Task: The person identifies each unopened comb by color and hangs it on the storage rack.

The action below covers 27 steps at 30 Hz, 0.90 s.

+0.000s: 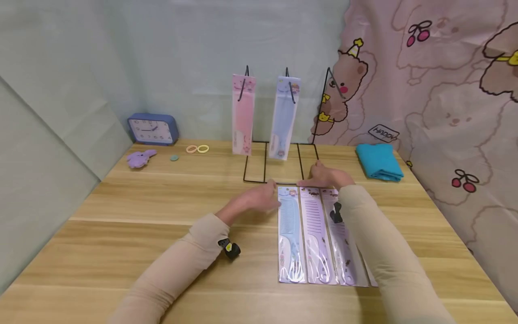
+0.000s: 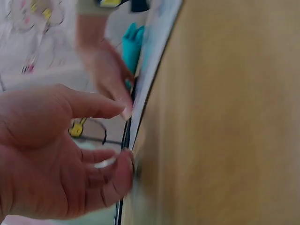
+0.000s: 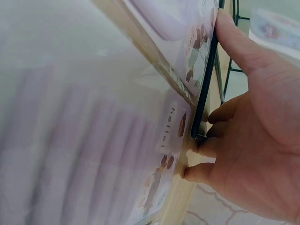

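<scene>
A black wire display rack [image 1: 255, 182] stands on the table, its front bar close to both hands. My left hand [image 1: 261, 197] grips the front bar near its middle, fingers curled at the rod [image 2: 125, 136] in the left wrist view. At the front right corner my right hand [image 1: 323, 175] holds the frame, thumb along the bar [image 3: 206, 79]. A pink packaged comb [image 1: 243, 114] and a blue packaged comb [image 1: 285, 118] hang from the hooks. Before the rack lie a blue packaged comb [image 1: 288, 234], purple packaged combs [image 1: 317, 234], and another package mostly hidden under the right forearm.
A blue alarm clock [image 1: 153, 128], a purple hair clip [image 1: 140, 158], a small green disc [image 1: 174, 158] and two hair ties [image 1: 197, 149] are at the back left. A folded turquoise cloth [image 1: 379, 162] lies back right. A third hook [image 1: 337, 83] bears nothing.
</scene>
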Each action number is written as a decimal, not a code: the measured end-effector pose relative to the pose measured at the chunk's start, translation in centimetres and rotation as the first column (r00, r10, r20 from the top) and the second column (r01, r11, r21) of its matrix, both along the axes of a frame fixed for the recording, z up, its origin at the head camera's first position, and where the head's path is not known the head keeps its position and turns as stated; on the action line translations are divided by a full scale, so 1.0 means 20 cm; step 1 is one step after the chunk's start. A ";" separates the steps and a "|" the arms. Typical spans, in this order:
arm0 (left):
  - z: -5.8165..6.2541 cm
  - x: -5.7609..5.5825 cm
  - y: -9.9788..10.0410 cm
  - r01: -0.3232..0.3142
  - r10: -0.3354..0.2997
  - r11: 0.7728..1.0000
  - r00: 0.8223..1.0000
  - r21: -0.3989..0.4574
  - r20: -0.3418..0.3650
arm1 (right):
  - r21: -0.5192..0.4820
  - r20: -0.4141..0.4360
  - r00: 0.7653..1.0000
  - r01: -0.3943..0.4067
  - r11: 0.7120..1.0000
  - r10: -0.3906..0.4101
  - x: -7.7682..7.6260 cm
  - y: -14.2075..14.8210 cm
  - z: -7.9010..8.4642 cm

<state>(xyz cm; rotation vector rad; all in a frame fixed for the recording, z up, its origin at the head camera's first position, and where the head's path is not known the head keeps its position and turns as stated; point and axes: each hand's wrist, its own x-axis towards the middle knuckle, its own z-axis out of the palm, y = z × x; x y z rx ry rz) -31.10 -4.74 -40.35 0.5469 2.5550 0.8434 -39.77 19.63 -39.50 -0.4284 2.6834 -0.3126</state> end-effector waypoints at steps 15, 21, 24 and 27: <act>-0.05 0.09 0.12 -0.113 0.100 0.976 0.992 -0.188 -0.081 | -0.010 0.003 1.000 0.008 1.000 -0.008 0.00 0.00 0.00; -0.06 0.10 0.16 -0.144 0.117 0.959 0.986 -0.245 -0.122 | -0.002 0.002 1.000 -0.006 1.000 0.006 0.00 0.00 -0.01; -0.07 0.11 0.17 -0.151 0.114 0.950 0.983 -0.273 -0.145 | 0.001 0.003 1.000 -0.007 1.000 0.007 0.00 0.01 -0.01; -0.07 0.12 0.17 -0.140 0.091 0.944 0.981 -0.299 -0.169 | 0.001 0.005 1.000 -0.003 1.000 0.003 0.00 0.00 -0.01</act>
